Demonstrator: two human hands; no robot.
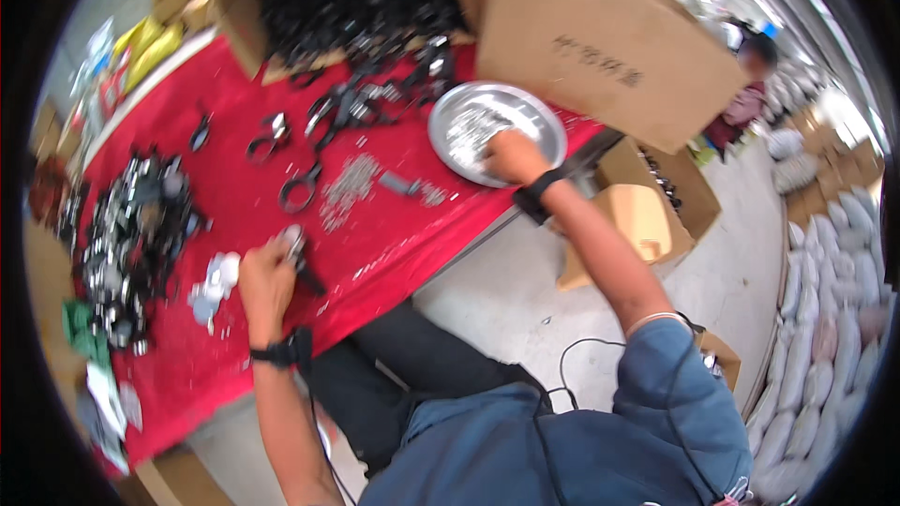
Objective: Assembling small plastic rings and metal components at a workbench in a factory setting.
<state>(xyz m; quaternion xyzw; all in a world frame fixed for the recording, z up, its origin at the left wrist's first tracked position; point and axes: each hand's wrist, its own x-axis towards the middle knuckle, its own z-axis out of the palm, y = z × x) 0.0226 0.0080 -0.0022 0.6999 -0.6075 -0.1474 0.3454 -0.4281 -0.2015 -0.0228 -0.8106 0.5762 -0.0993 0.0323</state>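
Observation:
My left hand (266, 283) is closed round a black and silver part (296, 245), with its dark end sticking out toward the table's front edge. At the right, my right hand (515, 157) reaches into a round metal bowl (555, 136). Its fingers are bent down among small shiny pieces (472, 127), and what they pinch is hidden. Loose small metal pieces (349, 189) lie in a patch between my hands, beside a small grey tool (398, 185). Black ring-ended parts (300, 189) rest farther back. White and grey discs (217, 283) sit just left of my left hand.
A red cloth (394, 244) covers the table. A heap of black and silver parts (136, 244) lies at the left. An open carton of black parts (361, 0) stands at the back, near a tall carton flap (609, 47). A yellowish stool (619, 230) stands beyond the right edge.

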